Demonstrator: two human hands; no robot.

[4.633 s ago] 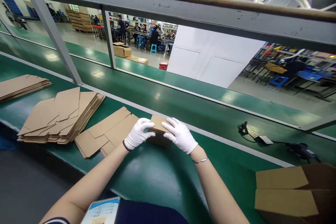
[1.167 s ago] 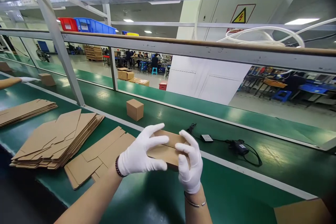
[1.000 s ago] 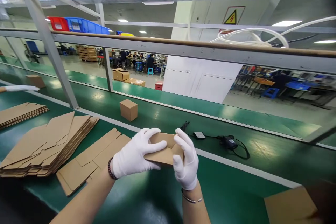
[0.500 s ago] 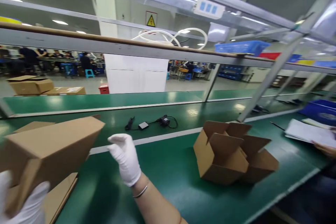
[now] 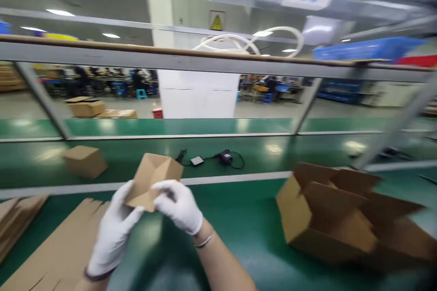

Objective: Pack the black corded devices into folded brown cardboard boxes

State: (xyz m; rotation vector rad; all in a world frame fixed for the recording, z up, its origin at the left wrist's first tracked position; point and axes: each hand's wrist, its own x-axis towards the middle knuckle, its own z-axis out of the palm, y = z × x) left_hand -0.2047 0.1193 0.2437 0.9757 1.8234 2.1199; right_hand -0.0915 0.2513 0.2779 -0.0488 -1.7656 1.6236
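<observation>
**Both hands back on the small box**

Half a second ago only my left hand held the small box, off to the left; now my right hand (image 5: 179, 207) has joined it, and the small box (image 5: 153, 181) sits in front of me, lifted above the green table (image 5: 239, 236). My left hand (image 5: 114, 229) grips it from below, my right clasps its near side. Flat cardboard sheets (image 5: 58, 245) lie to the left. A large open box (image 5: 337, 218) rests on the table at right. Another closed box (image 5: 85, 160) stands on the belt (image 5: 273, 150) beyond, near a black cable (image 5: 218, 158).
</observation>
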